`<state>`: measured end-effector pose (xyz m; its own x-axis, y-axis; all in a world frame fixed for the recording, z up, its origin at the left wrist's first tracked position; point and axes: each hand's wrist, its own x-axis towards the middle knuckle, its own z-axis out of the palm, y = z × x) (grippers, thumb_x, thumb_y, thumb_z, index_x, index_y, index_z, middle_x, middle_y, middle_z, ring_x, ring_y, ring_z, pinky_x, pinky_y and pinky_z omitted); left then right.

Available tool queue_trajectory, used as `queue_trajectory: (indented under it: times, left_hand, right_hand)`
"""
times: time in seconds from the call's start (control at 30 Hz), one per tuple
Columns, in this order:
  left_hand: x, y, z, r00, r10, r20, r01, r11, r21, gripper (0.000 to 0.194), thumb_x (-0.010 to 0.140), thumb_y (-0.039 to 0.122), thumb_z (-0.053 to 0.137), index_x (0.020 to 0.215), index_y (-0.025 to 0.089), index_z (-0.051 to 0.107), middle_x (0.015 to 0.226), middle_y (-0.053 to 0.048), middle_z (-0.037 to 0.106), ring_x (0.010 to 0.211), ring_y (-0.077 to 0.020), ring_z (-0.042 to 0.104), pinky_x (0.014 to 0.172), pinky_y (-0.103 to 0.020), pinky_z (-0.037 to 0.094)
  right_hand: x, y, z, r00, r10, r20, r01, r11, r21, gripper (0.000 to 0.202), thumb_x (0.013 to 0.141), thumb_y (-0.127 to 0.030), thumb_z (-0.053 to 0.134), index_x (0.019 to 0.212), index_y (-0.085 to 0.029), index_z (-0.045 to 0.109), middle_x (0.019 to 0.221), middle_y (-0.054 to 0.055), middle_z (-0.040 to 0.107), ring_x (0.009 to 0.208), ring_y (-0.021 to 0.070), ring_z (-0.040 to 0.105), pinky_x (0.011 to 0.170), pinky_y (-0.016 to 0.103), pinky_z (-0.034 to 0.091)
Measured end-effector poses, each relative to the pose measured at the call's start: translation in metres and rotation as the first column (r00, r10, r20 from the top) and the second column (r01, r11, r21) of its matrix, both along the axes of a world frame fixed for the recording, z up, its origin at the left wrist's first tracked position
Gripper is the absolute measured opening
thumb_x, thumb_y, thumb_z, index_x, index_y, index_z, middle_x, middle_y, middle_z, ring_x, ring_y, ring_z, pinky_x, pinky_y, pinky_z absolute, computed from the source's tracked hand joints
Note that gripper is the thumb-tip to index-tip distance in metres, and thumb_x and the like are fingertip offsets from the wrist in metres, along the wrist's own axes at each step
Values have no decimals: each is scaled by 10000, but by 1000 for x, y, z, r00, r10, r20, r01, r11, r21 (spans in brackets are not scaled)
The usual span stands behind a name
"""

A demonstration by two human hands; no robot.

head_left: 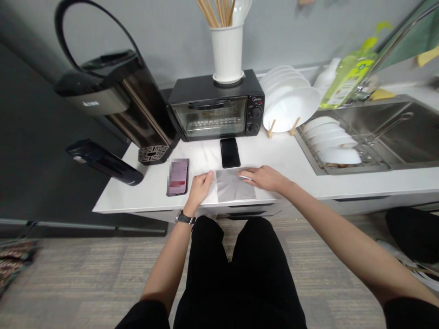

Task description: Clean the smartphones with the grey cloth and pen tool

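A flat, slightly creased grey square [233, 189] that looks like thin cloth or a pouch lies at the counter's front edge, a paler strip along its left side. My left hand [200, 188], with a dark-strapped watch on the wrist, is beside that left side. Its fingers are curled with the thumb on top, and what they hold, if anything, is hidden. Over the square's upper right part, my right hand [265, 177] pinches a small white object [245, 177] of unclear kind. Just behind the square lies a black phone [230, 153].
Left of my hands are a second phone [178, 177] with a lit screen, a dark bottle [106, 162] and a tall dispenser [137, 105]. A toaster oven [216, 109] stands behind, bearing a white utensil holder [227, 52]. White plates [291, 107] and the sink [394, 132] are rightward.
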<state>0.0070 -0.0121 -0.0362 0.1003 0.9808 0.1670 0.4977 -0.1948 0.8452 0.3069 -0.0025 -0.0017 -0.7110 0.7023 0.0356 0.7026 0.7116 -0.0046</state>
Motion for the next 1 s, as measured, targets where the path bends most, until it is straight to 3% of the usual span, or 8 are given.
queue_trajectory:
  times: [0.1, 0.27, 0.47, 0.7, 1.0]
  left_hand:
    - [0, 0, -1, 1000, -1, 15, 1, 1000, -4, 631, 997, 711, 407, 592, 227, 418, 550, 26, 405, 552, -132, 389, 554, -283, 313]
    - [0, 1, -2, 999, -1, 33, 1, 1000, -11, 638, 993, 720, 417, 599, 220, 451, 550, 25, 431, 554, -131, 402, 555, -279, 317]
    - [0, 1, -1, 998, 1, 57, 0, 1000, -19, 651, 983, 747, 417, 603, 220, 458, 555, 29, 426, 549, -128, 402, 548, -274, 317]
    - [0, 1, -1, 997, 1, 78, 1, 1000, -22, 667, 974, 765, 424, 593, 218, 459, 555, 27, 436, 539, -123, 405, 538, -272, 318]
    - [0, 3, -1, 997, 4, 80, -1, 999, -37, 664, 980, 773, 392, 611, 224, 443, 559, 32, 412, 538, -123, 385, 533, -275, 312]
  right_hand:
    - [4, -5, 0, 998, -31, -60, 31, 999, 6, 474, 1138, -465, 333, 1572, -315, 453, 1340, 104, 733, 814, 216, 741, 717, 312, 454]
    - [5, -7, 0, 991, -3, -136, -1, 1000, -26, 431, 1143, -463, 327, 1448, -275, 567, 1332, 93, 748, 947, 224, 759, 801, 318, 509]
    - [5, -7, -6, 989, -14, -150, 10, 1000, -23, 434, 1138, -452, 352, 1484, -271, 540, 1360, 109, 736, 952, 240, 769, 806, 352, 541]
    - [5, -3, -11, 992, -11, -124, 8, 1000, -23, 431, 1142, -440, 342, 1481, -264, 544, 1368, 112, 726, 942, 241, 767, 786, 341, 527]
    - [7, 1, -12, 994, 54, -98, -55, 998, -11, 416, 1145, -439, 318, 1405, -262, 589, 1189, 87, 774, 817, 205, 733, 714, 306, 459]
